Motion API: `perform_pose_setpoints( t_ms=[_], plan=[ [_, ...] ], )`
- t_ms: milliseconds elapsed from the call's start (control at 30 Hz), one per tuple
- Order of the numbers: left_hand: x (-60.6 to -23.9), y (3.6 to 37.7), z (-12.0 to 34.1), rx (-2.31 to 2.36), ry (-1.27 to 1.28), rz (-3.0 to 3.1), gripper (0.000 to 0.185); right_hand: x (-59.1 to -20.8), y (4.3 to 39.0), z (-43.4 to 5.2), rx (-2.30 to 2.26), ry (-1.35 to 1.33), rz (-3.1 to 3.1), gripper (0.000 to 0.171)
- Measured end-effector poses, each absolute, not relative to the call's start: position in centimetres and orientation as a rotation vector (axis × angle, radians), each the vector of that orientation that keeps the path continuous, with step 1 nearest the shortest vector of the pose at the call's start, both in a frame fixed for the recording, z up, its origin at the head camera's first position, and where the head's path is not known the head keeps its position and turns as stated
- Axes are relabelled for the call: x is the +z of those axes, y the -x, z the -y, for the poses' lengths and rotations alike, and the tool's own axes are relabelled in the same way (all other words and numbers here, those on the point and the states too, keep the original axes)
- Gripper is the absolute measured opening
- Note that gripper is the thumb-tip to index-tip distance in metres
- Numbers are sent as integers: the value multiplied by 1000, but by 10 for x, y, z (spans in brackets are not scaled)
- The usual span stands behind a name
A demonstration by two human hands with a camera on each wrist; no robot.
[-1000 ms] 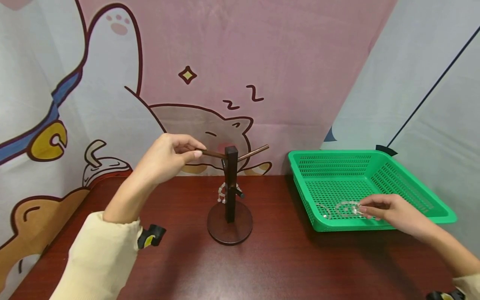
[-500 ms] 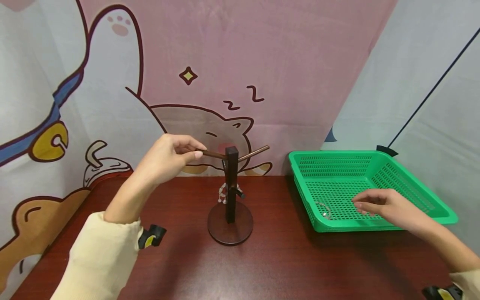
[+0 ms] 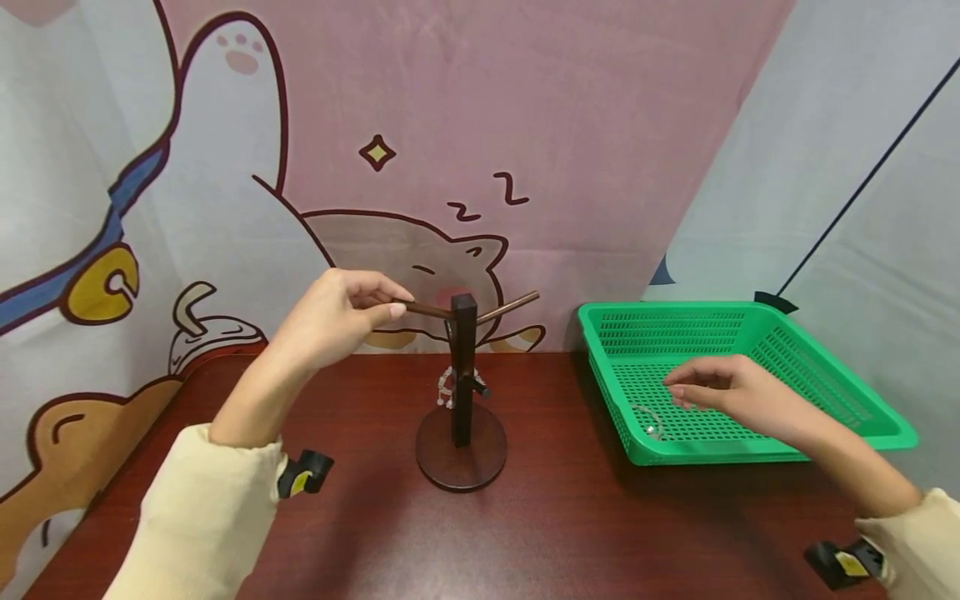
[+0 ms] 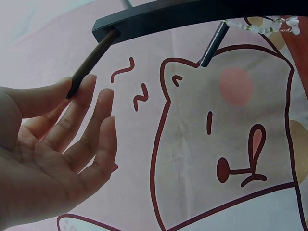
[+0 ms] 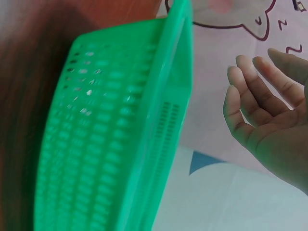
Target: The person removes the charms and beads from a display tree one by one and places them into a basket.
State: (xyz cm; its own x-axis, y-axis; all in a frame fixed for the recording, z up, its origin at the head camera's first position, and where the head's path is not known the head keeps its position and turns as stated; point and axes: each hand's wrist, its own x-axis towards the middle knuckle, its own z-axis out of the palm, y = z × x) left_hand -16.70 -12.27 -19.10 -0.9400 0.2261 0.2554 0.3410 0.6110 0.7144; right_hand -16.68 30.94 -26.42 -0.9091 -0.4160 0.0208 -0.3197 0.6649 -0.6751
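A clear beaded bracelet (image 3: 649, 419) lies on the mesh floor of the green basket (image 3: 757, 454), near its front left corner, just left of and below the right hand (image 3: 731, 396). It looks light, limp and a little slippery, a loop of small glassy beads that would sag from whatever lifts it; a pinch on a few beads, or a finger hooked through the loop, seems the surest hold, and the string likely calls for a gentle pull. The right hand hovers over the basket with its fingers loosely extended; whether a bracelet hangs from them cannot be told. To the left, in the middle of the table (image 3: 570, 525), stands a dark wooden stand (image 3: 462, 371) on a round base, with another beaded bracelet (image 3: 446, 387) hanging from a low peg. The left hand (image 3: 337, 317) pinches the tip of the upper left peg (image 3: 426, 309) between thumb and forefinger, the other fingers relaxed.
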Motion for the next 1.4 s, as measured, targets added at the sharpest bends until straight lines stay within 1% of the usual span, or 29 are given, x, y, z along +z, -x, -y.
perform_pose_setpoints(
  t_ms=[633,1033,1267,1400],
  plan=[
    [-192,168,122,-1239,483,2678,12,-248,187,-246,-1169,797,-2629,19],
    [-192,167,123,-1242,478,2683,13,-245,208,-208,-1201,861,-2615,15],
    [-192,167,122,-1243,475,2678,13,-236,216,-192,-1222,899,-2632,18],
    [-192,168,122,-1242,476,2678,13,-230,222,-185,-1222,874,-2674,20]
  ],
)
